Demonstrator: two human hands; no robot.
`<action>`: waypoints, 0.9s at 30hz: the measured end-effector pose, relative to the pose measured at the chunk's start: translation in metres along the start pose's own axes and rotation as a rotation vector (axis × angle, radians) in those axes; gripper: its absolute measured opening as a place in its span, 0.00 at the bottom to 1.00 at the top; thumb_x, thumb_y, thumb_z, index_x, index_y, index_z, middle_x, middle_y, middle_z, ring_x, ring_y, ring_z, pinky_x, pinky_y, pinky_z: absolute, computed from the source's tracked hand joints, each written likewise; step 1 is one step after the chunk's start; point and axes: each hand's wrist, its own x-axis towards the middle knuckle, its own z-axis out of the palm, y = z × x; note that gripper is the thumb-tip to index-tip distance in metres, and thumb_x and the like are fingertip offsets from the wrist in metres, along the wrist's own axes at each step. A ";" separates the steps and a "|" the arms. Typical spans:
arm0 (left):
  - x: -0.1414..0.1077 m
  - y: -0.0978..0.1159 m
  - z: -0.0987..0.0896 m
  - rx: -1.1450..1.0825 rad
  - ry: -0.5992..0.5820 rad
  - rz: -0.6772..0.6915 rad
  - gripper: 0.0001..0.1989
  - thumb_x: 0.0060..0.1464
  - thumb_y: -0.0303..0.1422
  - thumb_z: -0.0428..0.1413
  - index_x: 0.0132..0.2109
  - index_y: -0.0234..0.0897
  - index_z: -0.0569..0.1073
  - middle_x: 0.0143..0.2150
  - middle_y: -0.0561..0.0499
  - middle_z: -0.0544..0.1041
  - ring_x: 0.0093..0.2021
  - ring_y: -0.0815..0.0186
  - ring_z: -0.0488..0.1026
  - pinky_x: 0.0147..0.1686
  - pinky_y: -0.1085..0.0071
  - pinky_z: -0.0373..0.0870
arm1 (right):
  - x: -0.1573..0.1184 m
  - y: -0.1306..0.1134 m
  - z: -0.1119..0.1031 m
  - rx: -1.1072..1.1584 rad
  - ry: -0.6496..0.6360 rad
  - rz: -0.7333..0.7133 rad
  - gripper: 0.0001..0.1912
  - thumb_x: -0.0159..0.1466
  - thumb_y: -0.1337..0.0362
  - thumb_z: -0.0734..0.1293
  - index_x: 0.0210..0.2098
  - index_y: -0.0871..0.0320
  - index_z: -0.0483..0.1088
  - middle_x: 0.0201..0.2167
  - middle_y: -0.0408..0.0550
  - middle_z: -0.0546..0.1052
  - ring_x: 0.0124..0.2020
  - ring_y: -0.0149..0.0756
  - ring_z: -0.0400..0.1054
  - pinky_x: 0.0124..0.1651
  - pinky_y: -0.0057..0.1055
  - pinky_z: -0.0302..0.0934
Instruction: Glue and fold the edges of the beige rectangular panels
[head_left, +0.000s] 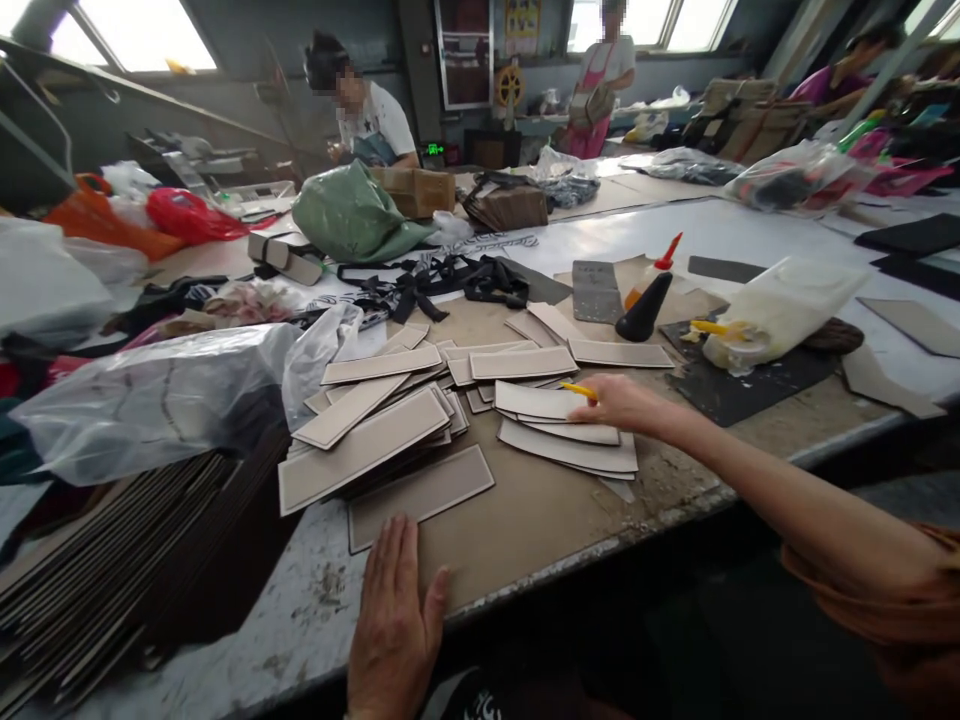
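Observation:
My left hand (394,615) lies flat with fingers stretched out, its fingertips at the lower edge of a single beige panel (431,490) on the brown board. In my right hand (619,405) the fingers are closed around a thin yellow stick-like tool (580,391). That hand rests over a small stack of curved, pale panels (562,445); whether it also pinches one is hidden. More beige strips with dark edge lines (364,450) lie in overlapping piles left of and beyond it.
To the right, a milky plastic container (787,310) with a yellow piece in its mouth lies on a dark sheet. A black cone (645,310) and a red-tipped bottle (664,258) stand nearby. Stacked dark sheets (142,540) and plastic bags (165,390) fill the left. Other people work beyond.

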 end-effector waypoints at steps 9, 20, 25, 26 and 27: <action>0.000 0.002 0.004 0.021 0.023 -0.005 0.29 0.61 0.38 0.45 0.65 0.32 0.48 0.60 0.34 0.61 0.62 0.50 0.56 0.56 0.48 0.60 | -0.003 -0.012 0.014 -0.379 -0.160 -0.135 0.17 0.64 0.56 0.60 0.46 0.59 0.69 0.43 0.56 0.72 0.40 0.44 0.68 0.35 0.31 0.57; 0.002 0.003 0.000 -0.058 0.025 -0.035 0.29 0.60 0.41 0.45 0.63 0.33 0.50 0.61 0.34 0.60 0.62 0.51 0.55 0.57 0.48 0.59 | -0.049 -0.030 0.003 -0.692 0.077 -0.363 0.13 0.64 0.75 0.54 0.38 0.63 0.69 0.37 0.55 0.71 0.36 0.40 0.66 0.26 0.30 0.47; 0.000 0.008 -0.018 -0.261 0.082 -0.055 0.35 0.57 0.44 0.50 0.65 0.34 0.45 0.63 0.35 0.57 0.63 0.54 0.55 0.58 0.54 0.60 | -0.097 -0.058 0.028 -0.798 0.352 -0.767 0.13 0.62 0.78 0.55 0.36 0.63 0.69 0.30 0.51 0.71 0.29 0.37 0.64 0.25 0.31 0.46; -0.001 0.009 -0.021 -0.291 0.079 -0.048 0.37 0.56 0.45 0.51 0.65 0.34 0.45 0.63 0.35 0.57 0.63 0.54 0.55 0.58 0.54 0.60 | -0.104 -0.062 0.039 -0.785 0.365 -0.836 0.12 0.62 0.78 0.56 0.36 0.63 0.70 0.29 0.51 0.71 0.28 0.37 0.63 0.25 0.31 0.47; -0.002 0.010 -0.022 -0.311 0.068 -0.037 0.39 0.54 0.47 0.53 0.65 0.34 0.44 0.63 0.34 0.57 0.62 0.54 0.56 0.57 0.55 0.61 | -0.110 -0.066 0.051 -0.766 0.371 -0.891 0.12 0.61 0.78 0.57 0.35 0.63 0.70 0.29 0.51 0.71 0.28 0.38 0.63 0.25 0.31 0.48</action>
